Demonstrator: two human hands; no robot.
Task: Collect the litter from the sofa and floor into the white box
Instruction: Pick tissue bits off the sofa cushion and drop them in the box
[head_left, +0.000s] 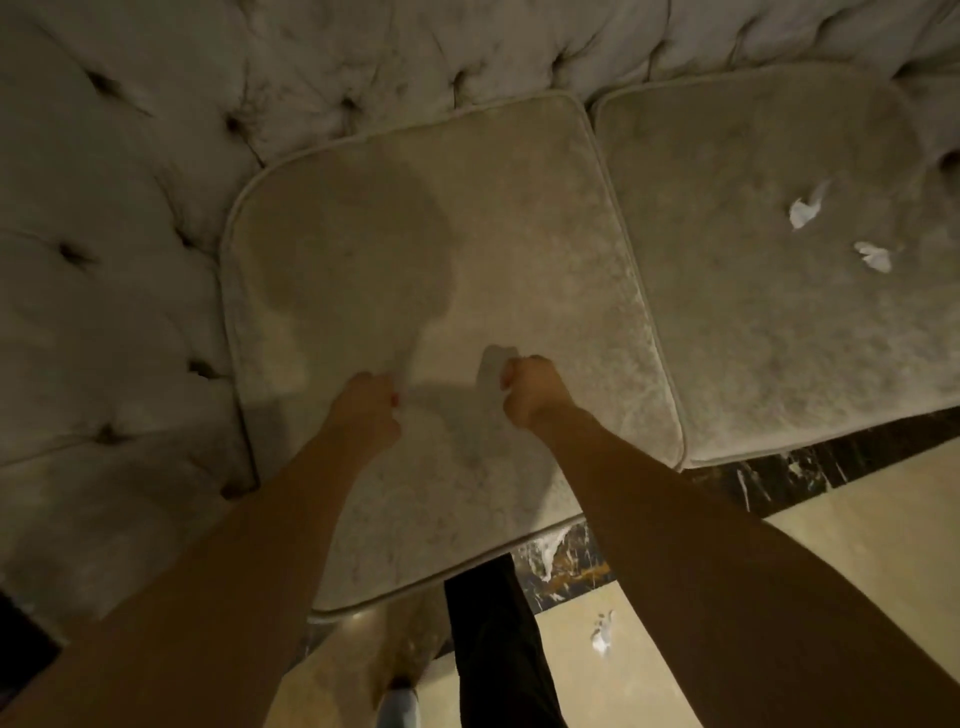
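Note:
Both my hands hover over the left seat cushion (415, 249) of a pale tufted sofa. My left hand (365, 410) is curled into a fist, and so is my right hand (530, 391); no litter shows in either. Two crumpled white paper scraps lie on the right cushion (779, 338): one (804, 210) further back and one (874, 256) closer to me. Another white scrap (602, 635) lies on the beige floor, and a thin white piece (549, 552) hangs at the sofa's dark base. The white box is out of view.
The buttoned sofa back (363, 57) and padded arm (93, 291) enclose the cushions at the top and left. A dark marble plinth (810, 470) runs under the sofa front. My dark trouser leg (493, 649) and shoe (397, 706) stand on the glossy floor (857, 545).

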